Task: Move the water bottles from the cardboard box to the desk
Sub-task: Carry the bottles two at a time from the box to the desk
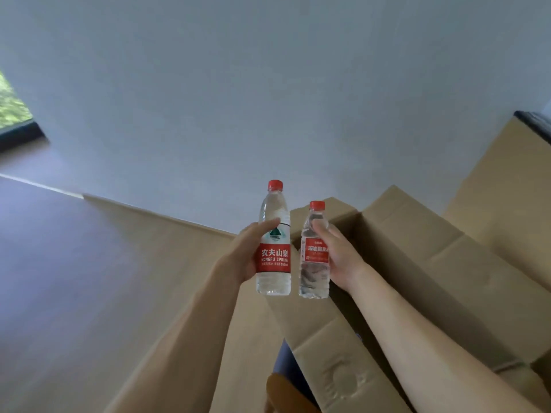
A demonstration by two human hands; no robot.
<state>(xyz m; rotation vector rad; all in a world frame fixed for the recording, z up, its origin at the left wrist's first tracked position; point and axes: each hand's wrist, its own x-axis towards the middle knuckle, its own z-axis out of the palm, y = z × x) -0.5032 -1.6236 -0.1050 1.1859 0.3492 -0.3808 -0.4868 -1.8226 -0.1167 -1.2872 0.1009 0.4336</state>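
Red-capped bottles (pixel 273 248) upright, one gripped per hand (pixel 241 254).

A plain white wall (pixel 268 84) rises ahead, with a dark-framed window (pixel 13 114) showing greenery at left.

the taller bottle (pixel 273 239) was clear with a red cap and a red label bearing white characters under a green mountain mark. the shorter bottle (pixel 314 251) was clear too, red-capped, its red label printed in white. the cardboard box (pixel 417 248) was plain tan, the desk (pixel 59 263) dark brown, the wall (pixel 268 84) white.
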